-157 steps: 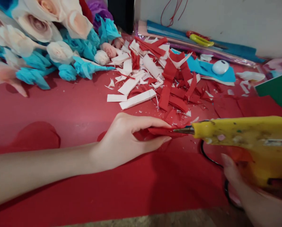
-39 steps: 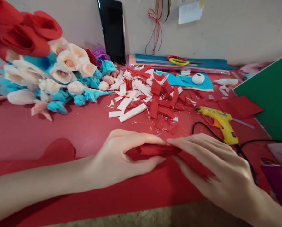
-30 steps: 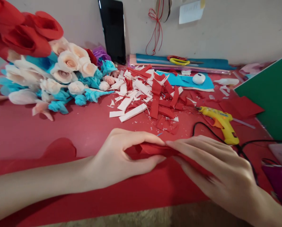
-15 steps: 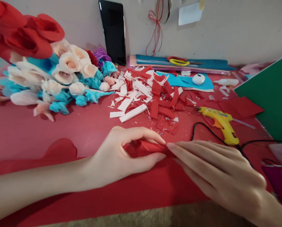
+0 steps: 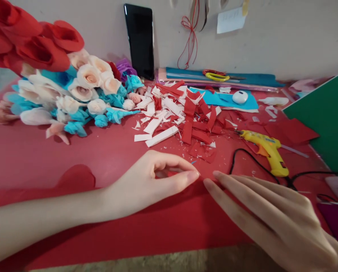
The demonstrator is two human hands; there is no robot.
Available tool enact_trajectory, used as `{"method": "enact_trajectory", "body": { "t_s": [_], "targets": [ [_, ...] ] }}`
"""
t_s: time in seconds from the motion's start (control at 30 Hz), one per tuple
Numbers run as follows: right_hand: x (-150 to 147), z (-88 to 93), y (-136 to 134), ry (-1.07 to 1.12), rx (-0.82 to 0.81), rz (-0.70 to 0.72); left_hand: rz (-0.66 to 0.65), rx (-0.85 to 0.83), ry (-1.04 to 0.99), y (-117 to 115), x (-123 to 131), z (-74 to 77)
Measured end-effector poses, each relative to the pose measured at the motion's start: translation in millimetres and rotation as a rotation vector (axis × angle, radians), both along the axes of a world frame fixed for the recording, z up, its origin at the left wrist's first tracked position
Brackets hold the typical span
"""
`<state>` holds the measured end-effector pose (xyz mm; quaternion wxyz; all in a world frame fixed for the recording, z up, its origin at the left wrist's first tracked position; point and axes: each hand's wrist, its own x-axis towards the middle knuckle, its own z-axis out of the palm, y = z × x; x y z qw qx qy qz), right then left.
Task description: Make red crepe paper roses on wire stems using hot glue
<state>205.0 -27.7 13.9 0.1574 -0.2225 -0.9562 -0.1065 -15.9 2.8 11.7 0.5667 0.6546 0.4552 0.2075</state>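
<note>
My left hand (image 5: 154,185) is curled, its thumb and fingertips pinched together above the red sheet (image 5: 146,234). The folded red paper seen in it half a second ago is now mostly hidden behind the thumb, and red on red makes its edges hard to tell. Just to the right, my right hand (image 5: 271,211) points its stretched fingers at the left fingertips, with a small gap between the hands. Its fingertips stand a little apart, with nothing I can make out between them. A rounded red paper petal (image 5: 78,176) lies left of my left wrist.
Red and white paper scraps (image 5: 169,117) are heaped behind my hands. A yellow glue gun (image 5: 267,149) with a black cord lies right. Paper flowers (image 5: 89,79) crowd the left. A phone (image 5: 140,41) leans on the wall, near yellow-handled scissors (image 5: 217,77). A green board (image 5: 327,117) stands right.
My right fingertips have come away from the red paper, and my right hand has shifted down and right. My left fingers have closed in, with the thumb covering the paper. The view has shifted slightly.
</note>
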Motion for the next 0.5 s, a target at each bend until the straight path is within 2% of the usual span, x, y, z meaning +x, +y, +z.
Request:
{"method": "enact_trajectory", "body": {
  "t_s": [0.13,0.33,0.5],
  "targets": [
    [-0.5,0.4,-0.5,-0.029,0.031,0.015,-0.053,-0.092,0.006,0.6,-0.6,-3.2],
    [-1.2,-1.1,-1.5,-0.073,0.027,0.014,-0.048,0.004,0.012,-0.3,0.7,-6.3],
    [0.7,-0.3,1.3,-0.073,0.05,0.013,-0.075,0.036,0.034,2.3,-1.1,-1.7]
  ]
}}
